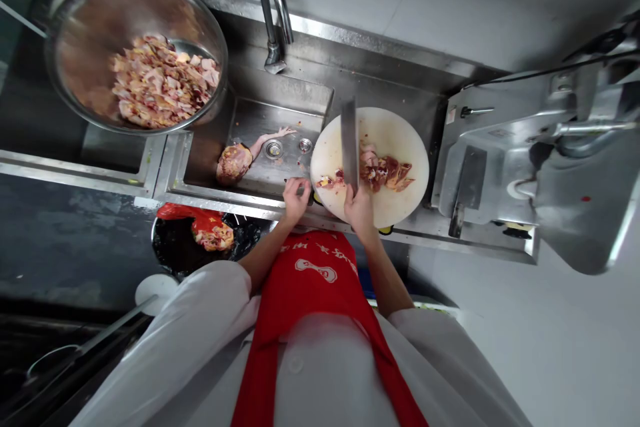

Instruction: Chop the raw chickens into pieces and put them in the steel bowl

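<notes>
My right hand [359, 208] is wrapped round the handle of a cleaver [350, 140], whose broad blade points away from me over a round white cutting board [413, 193]. Chopped chicken pieces [383, 172] lie on the board to the right of the blade, and smaller scraps [330, 180] sit on its left side. Over the sink's front edge, just left of the board, my left hand [297, 199] has its fingers curled towards the thumb; whatever they may hold is hidden. Beyond it a whole chicken [235, 163] with one leg stretched out rests in the sink [255, 113].
A large steel bowl [90, 60] of chopped chicken stands at the left. The faucet [273, 13] rises behind the sink. To the right are a slicing machine [575, 147] and a second cleaver [467, 180]. Below the counter is a black-lined bin [173, 247] with red plastic and scraps.
</notes>
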`<state>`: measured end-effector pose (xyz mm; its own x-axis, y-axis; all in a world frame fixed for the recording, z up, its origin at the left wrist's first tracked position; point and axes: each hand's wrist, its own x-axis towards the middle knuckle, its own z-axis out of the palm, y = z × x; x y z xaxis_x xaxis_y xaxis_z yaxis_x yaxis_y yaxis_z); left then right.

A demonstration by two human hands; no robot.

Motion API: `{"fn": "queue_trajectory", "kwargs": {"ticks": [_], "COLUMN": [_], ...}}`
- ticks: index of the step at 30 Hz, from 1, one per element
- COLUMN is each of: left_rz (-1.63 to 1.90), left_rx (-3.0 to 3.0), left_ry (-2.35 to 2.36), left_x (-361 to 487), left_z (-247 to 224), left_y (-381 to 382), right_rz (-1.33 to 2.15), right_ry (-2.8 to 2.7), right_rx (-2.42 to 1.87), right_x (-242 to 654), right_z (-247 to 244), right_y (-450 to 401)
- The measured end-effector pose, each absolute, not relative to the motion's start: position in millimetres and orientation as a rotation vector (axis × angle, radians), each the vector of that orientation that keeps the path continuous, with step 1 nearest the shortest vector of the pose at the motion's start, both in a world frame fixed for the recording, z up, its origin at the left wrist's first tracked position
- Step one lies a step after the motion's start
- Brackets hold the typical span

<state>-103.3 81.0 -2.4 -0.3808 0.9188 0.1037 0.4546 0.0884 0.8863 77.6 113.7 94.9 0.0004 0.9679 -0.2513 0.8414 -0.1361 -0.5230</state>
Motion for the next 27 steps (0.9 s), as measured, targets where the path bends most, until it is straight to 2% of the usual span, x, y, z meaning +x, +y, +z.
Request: {"fn": "queue_trajectory", "kwargs": {"ticks": [3, 8, 10, 15, 18, 23, 27], "left_rz": [1.321, 1.461, 1.459, 1.114, 1.019, 0.956, 0.887], "left_rx": [1.281, 1.172, 1.228, 1.670, 1.787, 1.920, 2.073], "left_ry": [1.944, 2.068, 2.034, 1.662, 1.611, 1.558, 1.357], "left_x": [-121, -137, -129, -91, -82, -81, -54], "left_z": [1, 8, 7, -10, -21, -25, -10], "left_y": [73, 68, 69, 81, 89, 97, 102], "right_rz": [1.037, 0.696, 0.685, 1.108, 1.132, 1.105, 0.972], "right_ry": [-2.012, -1.949, -1.930, -2.176, -2.230, -2.118, -1.887], "right_rx": [-2.156, -1.969, -1.923, -2.132, -2.114, -1.996, -2.027], "right_x": [80, 80, 71, 53, 44, 40, 96], "right_z": [93, 132, 135, 87, 64, 71, 91], "right_y": [105, 121, 117, 98, 113, 173, 175]}}
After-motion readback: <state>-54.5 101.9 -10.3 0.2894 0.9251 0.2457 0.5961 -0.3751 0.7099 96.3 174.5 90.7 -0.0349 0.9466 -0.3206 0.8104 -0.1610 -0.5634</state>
